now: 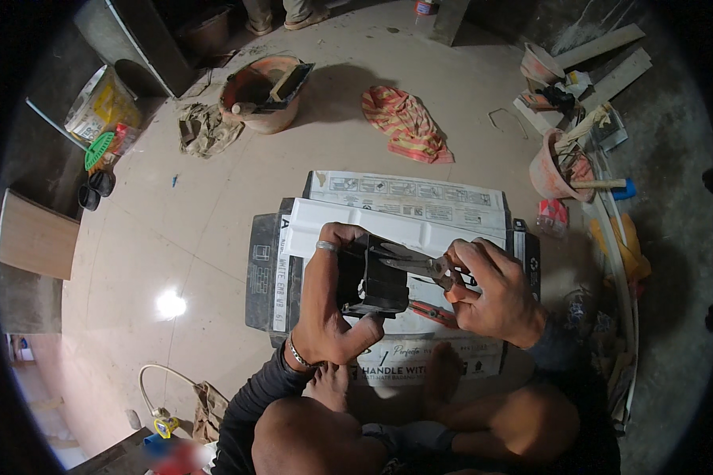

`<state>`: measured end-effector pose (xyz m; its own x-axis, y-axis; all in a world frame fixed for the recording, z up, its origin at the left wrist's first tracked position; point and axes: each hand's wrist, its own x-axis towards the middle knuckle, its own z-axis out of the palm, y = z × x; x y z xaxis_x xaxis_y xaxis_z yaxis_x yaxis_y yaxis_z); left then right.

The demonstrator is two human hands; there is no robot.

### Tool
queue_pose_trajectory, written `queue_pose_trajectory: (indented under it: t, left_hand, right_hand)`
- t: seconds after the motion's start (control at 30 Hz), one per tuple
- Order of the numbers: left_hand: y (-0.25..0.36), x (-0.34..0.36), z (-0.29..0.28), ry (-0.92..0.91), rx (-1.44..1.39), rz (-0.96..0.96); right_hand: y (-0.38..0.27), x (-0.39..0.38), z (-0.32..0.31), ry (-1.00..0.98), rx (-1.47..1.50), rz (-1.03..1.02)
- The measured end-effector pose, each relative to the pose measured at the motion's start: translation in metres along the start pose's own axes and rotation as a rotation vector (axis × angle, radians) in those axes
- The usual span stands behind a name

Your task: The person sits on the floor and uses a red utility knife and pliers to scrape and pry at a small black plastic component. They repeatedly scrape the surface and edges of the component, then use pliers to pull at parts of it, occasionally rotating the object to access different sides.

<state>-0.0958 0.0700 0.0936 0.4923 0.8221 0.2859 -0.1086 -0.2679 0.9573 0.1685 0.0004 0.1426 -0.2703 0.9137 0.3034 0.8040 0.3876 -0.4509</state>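
Observation:
My left hand (333, 301) is wrapped round a small black open box (384, 289), which looks like plastic, and holds it above the cardboard. My right hand (495, 293) grips a grey metal scissors-like tool (420, 265) with two long tapering jaws. Those jaws point left and lie at the box's upper edge; whether they bite into it I cannot tell. Beneath my hands is a flattened printed cardboard carton (404, 190), with a long white moulded panel (325, 218) on it. A red-handled tool (434, 314) lies on the carton, just below the jaws.
Ahead stand a mortar-stained tub (269, 119) and a striped cloth (404, 123). At the right are a bucket of tools (550, 170) and wooden boards (602, 47). A paint bucket (103, 103) and a leaning board (36, 235) are at left. Another person's feet (289, 20) show at the back.

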Motion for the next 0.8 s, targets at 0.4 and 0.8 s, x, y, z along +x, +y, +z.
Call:
queue_pose_trajectory:
  t: [0.4, 0.8]
  left_hand:
    - [0.008, 0.009, 0.006, -0.031, 0.159, 0.153]
    - [0.003, 0.0, -0.001, -0.032, 0.133, 0.084]
  right_hand:
    - [-0.009, 0.007, -0.002, -0.07, 0.043, 0.07]
    - [-0.008, 0.0, 0.002, -0.005, 0.061, 0.029]
